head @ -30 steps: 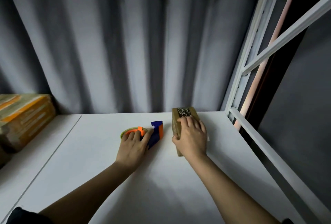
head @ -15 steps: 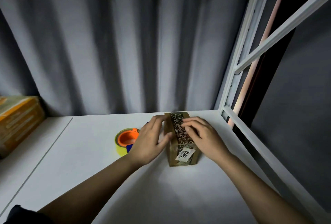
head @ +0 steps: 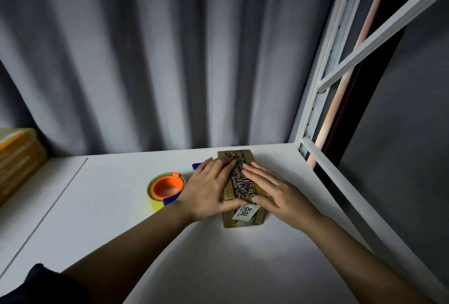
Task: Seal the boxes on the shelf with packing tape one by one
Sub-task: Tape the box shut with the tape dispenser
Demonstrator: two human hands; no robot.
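While the box (head: 239, 187) is pressed under both flat hands, long axis 12–6, the tape dispenser (head: 166, 188) lies at 9 o'clock, nearer the left hand (head: 209, 188).

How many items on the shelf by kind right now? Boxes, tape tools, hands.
Small brown box with printed tape: 1, under both hands
Yellow-taped boxes at the left edge: 1 stack, number unclear
Tape dispenser, orange core and blue handle: 1
Hands: 2, left hand and right hand, both flat on the small box
Total: 5, taking the stack as one
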